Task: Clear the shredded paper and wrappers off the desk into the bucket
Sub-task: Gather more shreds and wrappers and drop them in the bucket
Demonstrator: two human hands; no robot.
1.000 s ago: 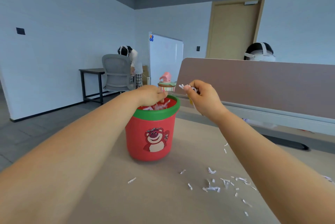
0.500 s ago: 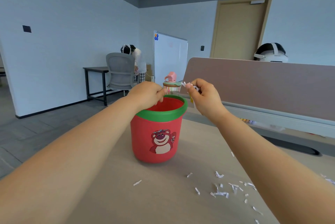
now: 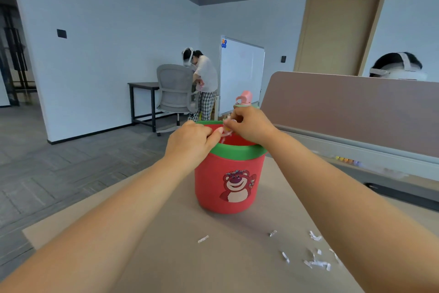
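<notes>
Now both hands hover over the bucket (image 3: pixel 228 183) rim. Right hand (image 3: pixel 249 126) fingers curl, pinching shreds (image 3: pixel 224 134); left hand (image 3: pixel 190 140) fingers curled, hold unclear. Scraps (image 3: pixel 316 263) lie on table (image 3: pixel 166 257), 5 o'clock from bucket. Likely featherlight, limp, scattery: pinch clumps.

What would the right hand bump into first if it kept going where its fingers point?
Probably the left hand: the right hand, pinching paper shreds, points leftward at it over the bucket. Depth is hard to judge.
</notes>
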